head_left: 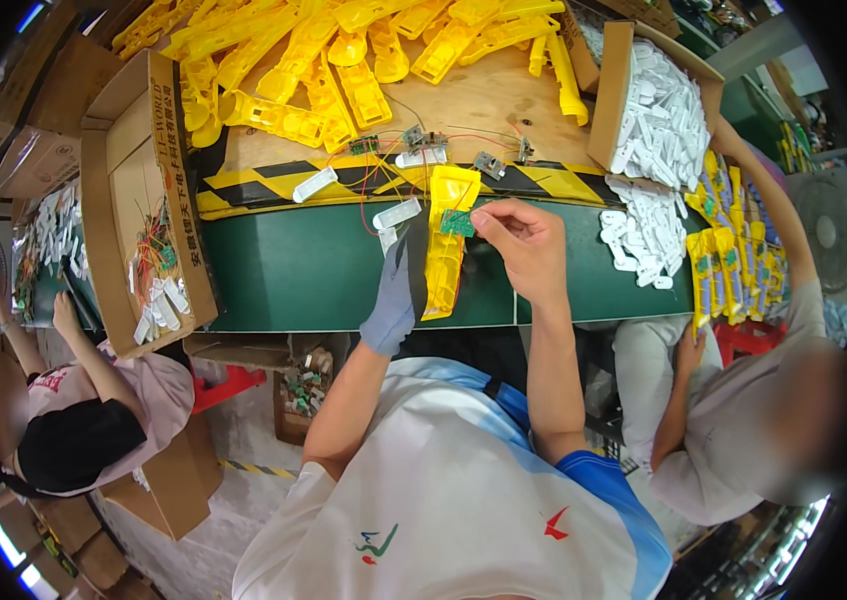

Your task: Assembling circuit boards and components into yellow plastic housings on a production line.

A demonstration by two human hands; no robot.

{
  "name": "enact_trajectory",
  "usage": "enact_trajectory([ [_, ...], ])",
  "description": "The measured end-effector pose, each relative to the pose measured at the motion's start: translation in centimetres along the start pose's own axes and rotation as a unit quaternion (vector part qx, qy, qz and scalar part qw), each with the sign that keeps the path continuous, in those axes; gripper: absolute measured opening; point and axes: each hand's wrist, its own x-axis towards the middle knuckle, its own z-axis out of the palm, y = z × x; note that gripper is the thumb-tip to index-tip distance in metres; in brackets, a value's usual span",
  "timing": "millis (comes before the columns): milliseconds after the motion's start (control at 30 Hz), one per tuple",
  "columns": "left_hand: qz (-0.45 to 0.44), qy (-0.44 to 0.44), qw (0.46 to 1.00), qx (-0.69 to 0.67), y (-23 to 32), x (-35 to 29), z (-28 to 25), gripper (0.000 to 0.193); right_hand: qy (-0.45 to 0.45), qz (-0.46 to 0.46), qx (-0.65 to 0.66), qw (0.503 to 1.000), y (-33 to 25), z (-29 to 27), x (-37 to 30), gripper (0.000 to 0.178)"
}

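My left hand (392, 305), in a grey glove, is closed around the side of a long yellow plastic housing (446, 268). The housing's open hollow side faces up over the green table edge. Between thumb and fingers, my bare right hand (532, 248) pinches a small green circuit board (458, 223) at its right edge, over the upper part of the housing. White oblong plastic pieces (397, 213) lie just left of the housing. Beyond it, small electronic modules (489, 164) with thin red and dark wires rest on the striped tape.
Yellow housings (289, 70) are heaped at the back. A cardboard box (604, 105) of white pieces stands at right, more white pieces (644, 235) beside it. Another box (184, 190) at left holds wired boards. One person works on each side; bundled yellow housings (729, 270) lie far right.
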Motion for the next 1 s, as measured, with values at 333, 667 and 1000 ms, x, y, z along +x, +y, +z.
enact_trajectory([
  [333,0.001,-0.006,1.000,-0.029,0.07,-0.11,0.19,0.045,-0.022,0.015,0.007,1.000,-0.61,-0.41,-0.38,0.008],
  [667,0.000,-0.004,0.999,-0.041,0.46,-0.36,0.57,0.044,-0.024,0.017,-0.004,1.000,-0.68,-0.66,-0.17,0.008],
  [1000,0.007,-0.001,1.000,0.001,0.86,-0.44,0.78,0.043,-0.040,0.000,-0.013,0.999,-0.16,-0.52,0.02,0.011],
])
